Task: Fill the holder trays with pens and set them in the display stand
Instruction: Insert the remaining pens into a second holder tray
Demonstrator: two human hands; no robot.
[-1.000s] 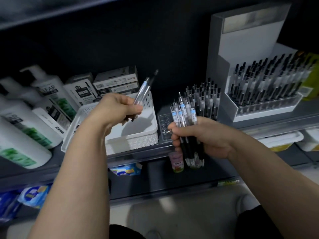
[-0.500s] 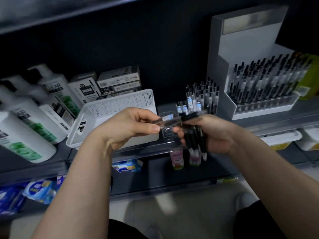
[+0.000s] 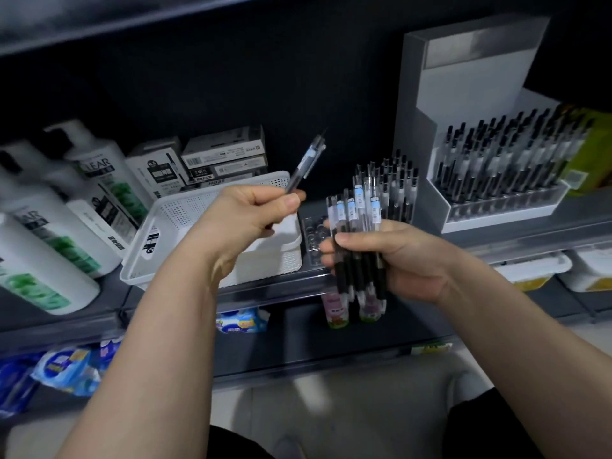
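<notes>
1. Far left of the white basket (image 3: 178,213): big white pump bottles (image 3: 82,180) with green labels, leaning back on the same shelf.
2. Right behind the basket: a small stack of grey-and-white pen boxes (image 3: 225,154).
3. Over the basket's right end: left hand (image 3: 245,220), fingers and thumb pinching a single pen (image 3: 306,164), which slants up and to the right, clear of everything else.
4. Just right of the basket, touching or nearly touching its side: a clear holder tray (image 3: 313,231) lying on the shelf, some of its holes showing bare.
5. A bit further right of the basket, out in front of the shelf edge: right hand (image 3: 397,260) wrapped tight round a bundle of pens (image 3: 357,220), black grips down, clear barrels up.
6. Behind that bundle: more pens (image 3: 397,190) standing upright in rows.
7. Well right of the basket: the grey display stand (image 3: 463,77), with a filled tray (image 3: 496,213) of upright pens sitting in its front.
</notes>
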